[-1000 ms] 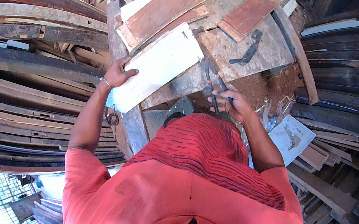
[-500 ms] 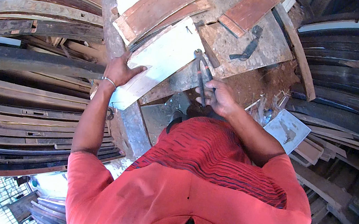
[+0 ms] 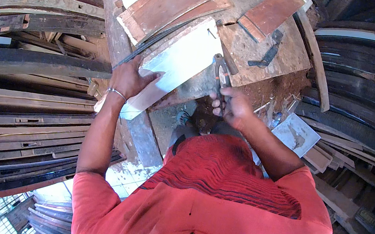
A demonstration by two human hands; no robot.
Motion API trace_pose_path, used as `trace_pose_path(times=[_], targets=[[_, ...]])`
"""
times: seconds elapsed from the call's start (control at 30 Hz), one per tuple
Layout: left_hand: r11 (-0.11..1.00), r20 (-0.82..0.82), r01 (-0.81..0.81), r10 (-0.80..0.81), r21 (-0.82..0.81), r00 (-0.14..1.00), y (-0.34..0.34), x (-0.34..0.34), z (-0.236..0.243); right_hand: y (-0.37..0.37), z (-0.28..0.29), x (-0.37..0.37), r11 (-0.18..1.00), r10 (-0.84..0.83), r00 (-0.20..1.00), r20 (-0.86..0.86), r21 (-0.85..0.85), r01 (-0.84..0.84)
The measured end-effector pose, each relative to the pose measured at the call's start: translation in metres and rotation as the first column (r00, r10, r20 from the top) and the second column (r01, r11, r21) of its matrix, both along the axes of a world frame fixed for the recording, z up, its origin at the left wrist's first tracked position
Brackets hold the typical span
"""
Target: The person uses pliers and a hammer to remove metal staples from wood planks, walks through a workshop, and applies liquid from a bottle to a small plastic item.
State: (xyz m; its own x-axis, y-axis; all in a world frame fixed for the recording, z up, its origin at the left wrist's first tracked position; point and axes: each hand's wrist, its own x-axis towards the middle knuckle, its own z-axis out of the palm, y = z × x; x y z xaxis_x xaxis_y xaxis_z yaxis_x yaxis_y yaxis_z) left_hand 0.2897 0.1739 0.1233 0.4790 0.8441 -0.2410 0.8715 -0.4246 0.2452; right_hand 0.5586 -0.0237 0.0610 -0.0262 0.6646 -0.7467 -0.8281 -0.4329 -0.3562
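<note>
A white-painted board [image 3: 183,61] lies aslant over the near left part of the workbench, with a bent nail [image 3: 211,33] standing out near its far end. My left hand [image 3: 129,79] grips its left edge, thumb on the top face and the other fingers mostly hidden beyond the edge. My right hand [image 3: 232,107] is closed around the handles of dark metal pincers [image 3: 222,69] with orange-red marks. Their head points away from me, beside the board's right edge; whether it touches the board I cannot tell.
Brown boards [image 3: 170,5] lie behind the white one, and another brown board [image 3: 273,13] at the far right of the workbench [image 3: 288,57]. A bent black strip [image 3: 267,51] rests nearby. Stacked timbers [image 3: 28,112] line both sides. A pale tray [image 3: 295,133] stands at right.
The pincers' handles have come closer together in my right hand, and their head has turned and shifted slightly right. My left hand stays on the white board. The whole view has shifted a little.
</note>
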Motion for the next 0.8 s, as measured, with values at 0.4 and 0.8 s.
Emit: trace_pose_path(times=[0.4,0.8], targets=[[0.999,0.027,-0.034,0.033,0.028,0.999,0.024,-0.017,-0.022,0.033,-0.062,-0.113,0.989,-0.144,0.833,0.535,0.056,0.135],[0.995,-0.001,0.071,-0.071,0.074,0.997,0.016,-0.008,-0.027,0.017,-0.048,-0.076,0.986,-0.160,0.958,0.238,0.086,0.144]])
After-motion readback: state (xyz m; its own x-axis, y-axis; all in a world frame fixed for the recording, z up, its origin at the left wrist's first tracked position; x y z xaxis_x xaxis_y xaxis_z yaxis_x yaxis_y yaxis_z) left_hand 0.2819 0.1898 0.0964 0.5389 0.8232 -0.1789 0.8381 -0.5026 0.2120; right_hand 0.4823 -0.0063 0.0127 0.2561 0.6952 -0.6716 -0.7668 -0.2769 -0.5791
